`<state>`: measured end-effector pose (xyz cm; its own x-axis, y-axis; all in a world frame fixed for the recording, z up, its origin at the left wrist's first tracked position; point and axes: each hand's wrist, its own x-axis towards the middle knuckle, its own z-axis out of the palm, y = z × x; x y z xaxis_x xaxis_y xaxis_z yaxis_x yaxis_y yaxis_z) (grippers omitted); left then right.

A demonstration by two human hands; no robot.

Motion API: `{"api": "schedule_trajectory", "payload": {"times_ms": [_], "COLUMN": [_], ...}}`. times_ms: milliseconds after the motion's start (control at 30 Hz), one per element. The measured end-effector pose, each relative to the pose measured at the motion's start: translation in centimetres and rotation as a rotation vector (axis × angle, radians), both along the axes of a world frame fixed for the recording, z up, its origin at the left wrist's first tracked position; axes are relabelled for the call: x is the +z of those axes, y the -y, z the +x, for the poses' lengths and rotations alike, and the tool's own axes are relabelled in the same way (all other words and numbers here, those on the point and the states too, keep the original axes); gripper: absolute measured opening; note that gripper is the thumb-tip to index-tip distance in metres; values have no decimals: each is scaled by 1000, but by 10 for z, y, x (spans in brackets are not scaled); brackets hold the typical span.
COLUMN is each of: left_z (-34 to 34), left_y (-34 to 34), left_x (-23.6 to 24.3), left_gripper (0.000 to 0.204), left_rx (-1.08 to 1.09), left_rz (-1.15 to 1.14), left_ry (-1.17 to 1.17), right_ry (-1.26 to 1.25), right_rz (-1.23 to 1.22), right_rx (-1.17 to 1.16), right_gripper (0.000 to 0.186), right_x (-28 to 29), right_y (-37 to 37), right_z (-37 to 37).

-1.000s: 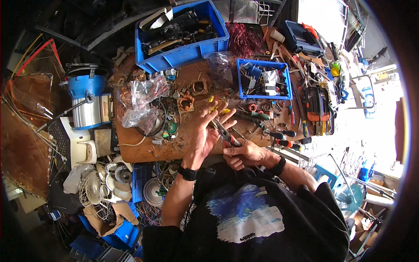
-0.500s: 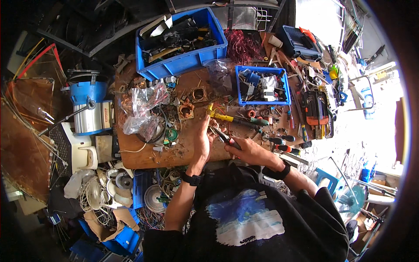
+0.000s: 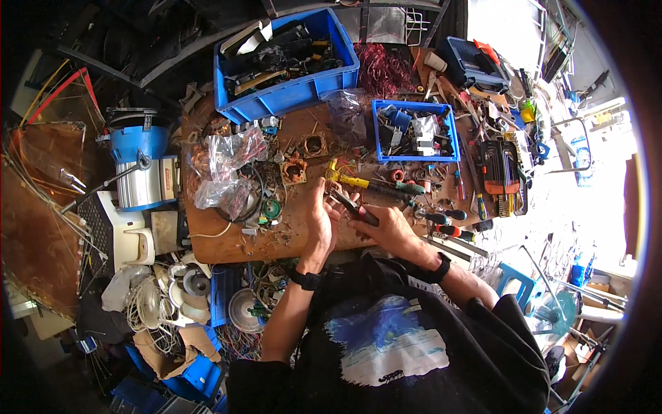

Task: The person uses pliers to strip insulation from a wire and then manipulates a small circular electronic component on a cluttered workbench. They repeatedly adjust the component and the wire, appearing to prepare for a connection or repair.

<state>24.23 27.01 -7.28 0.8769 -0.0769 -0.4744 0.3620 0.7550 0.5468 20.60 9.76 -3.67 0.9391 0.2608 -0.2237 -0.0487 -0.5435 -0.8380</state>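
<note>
Over the near edge of the workbench [image 3: 289, 241], my right hand [image 3: 394, 231] is closed round the handles of a pair of pliers [image 3: 363, 215]. The jaws point up and left toward my left hand [image 3: 321, 224]. That hand is raised with the palm turned toward the pliers, its fingers curled round a small copper-coloured part [image 3: 334, 190]; fingers and pliers cover most of it. Just beyond the hands lies a yellow hammer [image 3: 352, 180] with a black grip. Left of it is an open square metal motor part [image 3: 294, 172] with copper windings.
A large blue crate [image 3: 289, 96] of scrap parts stands at the back, a smaller blue bin [image 3: 417, 158] to its right. Clear plastic bags [image 3: 231, 155] lie at the left. Screwdrivers [image 3: 455, 233] and a hex key set [image 3: 500, 169] lie at the right.
My right hand and the pliers have shifted slightly and the pliers have turned in the grip. The fingers of my left hand have spread a little, still by the pliers' jaws.
</note>
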Motion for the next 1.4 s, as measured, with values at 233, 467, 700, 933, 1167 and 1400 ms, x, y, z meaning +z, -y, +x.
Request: {"api": "schedule_trajectory", "payload": {"times_ms": [233, 467, 700, 933, 1167, 1400], "left_z": [-1, -2, -11, -6, -7, -12], "left_y": [3, -12, -7, -14, -16, 4], "left_x": [-2, -22, 17, 53, 61, 88], "left_gripper": [32, 55, 42, 33, 28, 38], "left_rx": [-89, -289, -163, -413, -495, -467], "left_rz": [688, 494, 474, 358, 427, 438], "left_ry": [184, 128, 87, -199, 73, 144], "right_ry": [220, 246, 206, 269, 224, 88], "right_rz": [-231, -244, -134, -210, -63, 93], "right_rx": [-108, -24, 69, 55, 59, 143], "right_gripper": [39, 31, 31, 28, 24, 32], "right_x": [-8, -1, 19, 24, 42, 44], "right_y": [-9, 6, 12, 17, 25, 35], "right_z": [-5, -11, -15, -25, -28, -22]}}
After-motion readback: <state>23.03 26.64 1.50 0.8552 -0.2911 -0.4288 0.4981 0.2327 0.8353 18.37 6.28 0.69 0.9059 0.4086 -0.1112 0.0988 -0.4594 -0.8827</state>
